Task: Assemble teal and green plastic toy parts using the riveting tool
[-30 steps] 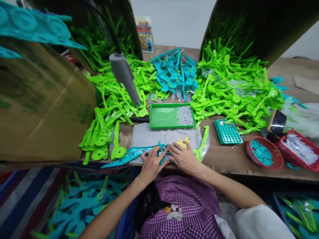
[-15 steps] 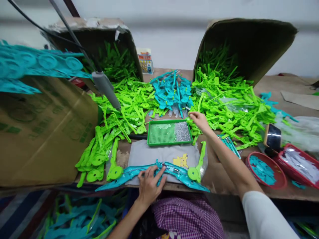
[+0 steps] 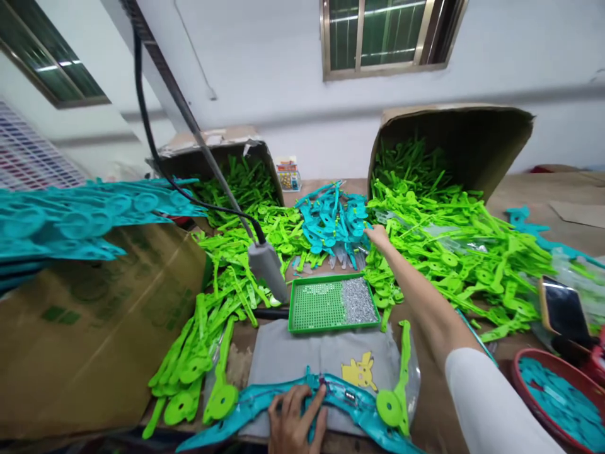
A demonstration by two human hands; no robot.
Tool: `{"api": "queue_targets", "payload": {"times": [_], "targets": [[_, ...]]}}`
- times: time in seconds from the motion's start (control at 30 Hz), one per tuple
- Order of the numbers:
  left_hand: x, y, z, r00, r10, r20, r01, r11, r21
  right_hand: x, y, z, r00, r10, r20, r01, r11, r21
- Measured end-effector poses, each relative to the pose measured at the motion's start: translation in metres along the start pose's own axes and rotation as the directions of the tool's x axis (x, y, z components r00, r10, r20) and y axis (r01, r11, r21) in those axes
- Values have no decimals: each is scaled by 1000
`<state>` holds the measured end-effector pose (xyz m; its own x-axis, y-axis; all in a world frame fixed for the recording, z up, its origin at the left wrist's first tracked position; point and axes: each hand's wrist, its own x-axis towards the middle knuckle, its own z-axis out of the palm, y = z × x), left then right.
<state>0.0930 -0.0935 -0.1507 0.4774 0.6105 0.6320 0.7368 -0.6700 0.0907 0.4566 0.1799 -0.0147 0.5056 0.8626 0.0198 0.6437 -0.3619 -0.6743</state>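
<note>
A turquoise plastic toy bow shell (image 3: 265, 397) lies across the near edge of the table, curved, with small fittings along its inside. My left hand (image 3: 297, 419) is closed round its middle grip, fingers over the top. Far forward, my right hand (image 3: 378, 236) is at the right edge of a heap of turquoise bow shells (image 3: 331, 217), its fingers drawn together; what they pinch, if anything, is too small to make out. Lime-green bow limbs with round ends sit at the shell's left (image 3: 221, 400) and right (image 3: 390, 407).
A green perforated tray (image 3: 312, 306) holds small silvery screws. Heaps of lime-green parts (image 3: 454, 252) spill from two tipped cartons. A grey screwdriver (image 3: 267, 268) hangs over the left side. At right are a phone (image 3: 564, 306) and a red bowl (image 3: 524, 359) with turquoise pieces.
The view has tilted up, so everything sits lower and windows show. My right hand has moved forward from beside the tray to the turquoise heap. My left hand stays on the bow shell.
</note>
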Motion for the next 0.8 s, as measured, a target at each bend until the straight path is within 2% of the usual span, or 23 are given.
{"api": "queue_targets", "payload": {"times": [0.07,0.17,0.27,0.37,0.43,0.47,0.53,0.57,0.6,0.63,0.7,0.73,0.8], "targets": [[-1,-2,3,1000,-8,-19,8,1000,0,-10,7,-9,1000,-12,-29,9,994,-106],[0,-2,1,1000,6,12,-6,1000,-4,-35,16,-29,998,-42,-48,28,965,-260],[5,1,-4,999,-2,34,2,1000,-14,-70,22,-51,995,-78,-56,51,922,-383],[9,8,-6,998,-60,-7,60,997,-48,-107,35,-66,987,-135,-86,69,844,-532],[10,12,-7,994,-100,-33,97,993,-73,-127,50,-70,980,-166,-110,74,818,-570],[11,14,-7,993,-111,-38,108,991,-82,-135,59,-72,978,-169,-121,78,837,-541],[10,16,-7,992,-121,-29,118,988,-97,-144,77,-75,982,-139,-125,87,932,-351],[10,16,-7,992,-123,-23,120,987,-102,-148,85,-77,989,-96,-115,76,983,-165],[9,16,-7,992,-125,-18,123,987,-105,-150,91,-79,996,-41,-83,47,996,74],[9,15,-7,992,-123,-9,122,987,-105,-154,96,-82,1000,11,-23,-3,945,327],[7,14,-7,993,-116,6,116,989,-95,-165,101,-86,990,65,124,-134,701,700],[7,14,-7,994,-113,9,114,989,-89,-173,102,-87,980,67,185,-190,581,791],[6,14,-6,993,-118,12,119,989,-89,-198,101,-83,963,76,259,-265,449,853]]}}
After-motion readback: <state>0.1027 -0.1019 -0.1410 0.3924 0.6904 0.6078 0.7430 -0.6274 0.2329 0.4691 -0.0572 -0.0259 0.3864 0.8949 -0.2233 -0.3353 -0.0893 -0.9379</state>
